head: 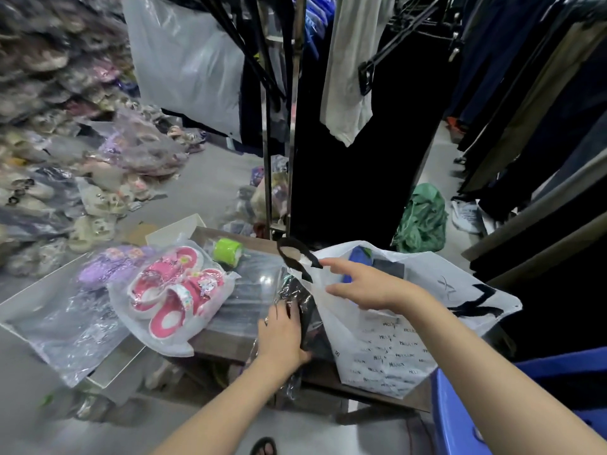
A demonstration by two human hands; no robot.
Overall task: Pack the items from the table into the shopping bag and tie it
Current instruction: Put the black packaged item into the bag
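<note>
A white shopping bag with black print lies on the small table, its mouth facing left; a blue item shows inside. My left hand grips a black garment in clear plastic wrap at the bag's mouth. My right hand hovers over the bag's rim with fingers spread, touching the white plastic near the black handle. Pink children's shoes in a clear bag lie on the table to the left. A green tape roll stands behind them.
Purple shoes in plastic and a clear wrapped pack rest on a white tray at left. Bagged shoes pile along the left wall. Clothes racks stand behind the table. A green bag lies on the floor, a blue bin at right.
</note>
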